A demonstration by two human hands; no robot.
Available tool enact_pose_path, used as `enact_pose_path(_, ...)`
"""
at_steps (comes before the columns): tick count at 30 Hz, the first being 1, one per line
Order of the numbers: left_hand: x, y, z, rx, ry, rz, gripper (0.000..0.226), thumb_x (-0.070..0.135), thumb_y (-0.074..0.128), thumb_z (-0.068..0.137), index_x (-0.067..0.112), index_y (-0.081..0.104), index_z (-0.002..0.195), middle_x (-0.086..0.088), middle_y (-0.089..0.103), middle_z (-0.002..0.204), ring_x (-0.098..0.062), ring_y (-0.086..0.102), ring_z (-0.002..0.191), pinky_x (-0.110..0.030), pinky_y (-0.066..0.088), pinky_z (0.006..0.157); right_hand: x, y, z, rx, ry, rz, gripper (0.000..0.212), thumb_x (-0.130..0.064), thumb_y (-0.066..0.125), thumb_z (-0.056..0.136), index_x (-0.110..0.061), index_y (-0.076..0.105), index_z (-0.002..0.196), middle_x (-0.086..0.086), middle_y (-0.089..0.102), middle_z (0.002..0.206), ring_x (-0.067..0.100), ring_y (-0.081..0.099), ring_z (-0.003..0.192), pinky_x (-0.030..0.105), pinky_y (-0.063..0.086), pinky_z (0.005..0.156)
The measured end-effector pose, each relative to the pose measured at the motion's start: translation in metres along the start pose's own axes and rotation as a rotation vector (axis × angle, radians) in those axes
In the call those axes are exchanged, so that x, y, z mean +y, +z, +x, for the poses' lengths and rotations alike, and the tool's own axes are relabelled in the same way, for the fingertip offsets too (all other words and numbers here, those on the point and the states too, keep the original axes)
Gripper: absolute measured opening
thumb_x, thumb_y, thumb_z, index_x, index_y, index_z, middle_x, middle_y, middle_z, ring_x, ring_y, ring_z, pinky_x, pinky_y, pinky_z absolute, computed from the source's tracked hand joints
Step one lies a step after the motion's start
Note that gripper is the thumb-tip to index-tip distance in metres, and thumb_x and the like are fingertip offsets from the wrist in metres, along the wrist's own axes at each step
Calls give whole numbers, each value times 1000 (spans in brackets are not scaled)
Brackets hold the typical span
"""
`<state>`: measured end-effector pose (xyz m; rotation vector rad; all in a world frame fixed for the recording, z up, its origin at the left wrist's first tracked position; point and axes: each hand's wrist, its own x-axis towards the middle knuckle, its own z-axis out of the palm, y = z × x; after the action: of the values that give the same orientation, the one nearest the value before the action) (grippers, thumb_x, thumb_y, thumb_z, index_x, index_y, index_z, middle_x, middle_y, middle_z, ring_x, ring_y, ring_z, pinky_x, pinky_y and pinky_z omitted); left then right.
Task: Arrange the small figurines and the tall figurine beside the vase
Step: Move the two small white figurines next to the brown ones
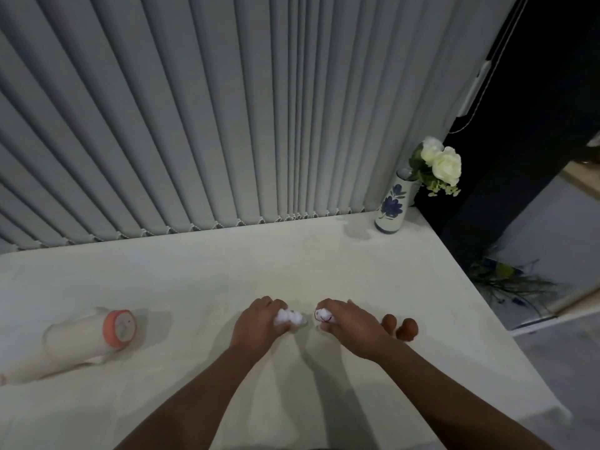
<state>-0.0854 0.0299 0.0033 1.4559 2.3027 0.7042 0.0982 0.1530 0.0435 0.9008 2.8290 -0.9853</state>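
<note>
Two bare forearms reach in from the near edge over a white table (324, 254). Left hand (256, 323), centre of table, fingers closed around a small white figurine (290, 316), which pokes out on the hand's right side. Right hand (349, 323), just right of it, fingers closed on a second small white figurine (322, 316) w/ a red-drawn face, showing at the hand's left side. The two small figurines sit near each other but apart. Just right of the right hand, two small brown rounded figurines (401, 326) stand on the table, side by side. At near left, well apart from the hands, the tall figurine (74, 342) lies on its side, white body, orange-ringed end facing right. At far right corner, a white vase (391, 206) w/ blue flower pattern stands upright, holding white roses (443, 162). Behind the table, grey vertical blinds (194, 108) span the far side.
</note>
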Motion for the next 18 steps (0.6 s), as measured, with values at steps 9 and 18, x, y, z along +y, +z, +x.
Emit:
enact_pose_path(9, 8, 9, 16, -108, 5, 103, 65, 64, 42, 63, 21, 61, 108, -2, 61, 101, -22, 55, 97, -35, 45, 77, 9, 3, 7, -42, 24, 29, 7, -17, 49, 89, -21, 50, 94, -5, 62, 97, 25, 56, 86, 30, 32, 73)
enact_pose_path(18, 7, 13, 39, -185, 29, 193, 71, 66, 26, 61, 24, 58, 108, 0, 59, 101, -21, 52, 98, -33, 40, 76, 11, 17, 19, 62, -3, -1, 14, -14, 54, 83, -15, 53, 98, 5, 65, 99, 29, 57, 86, 37, 40, 77)
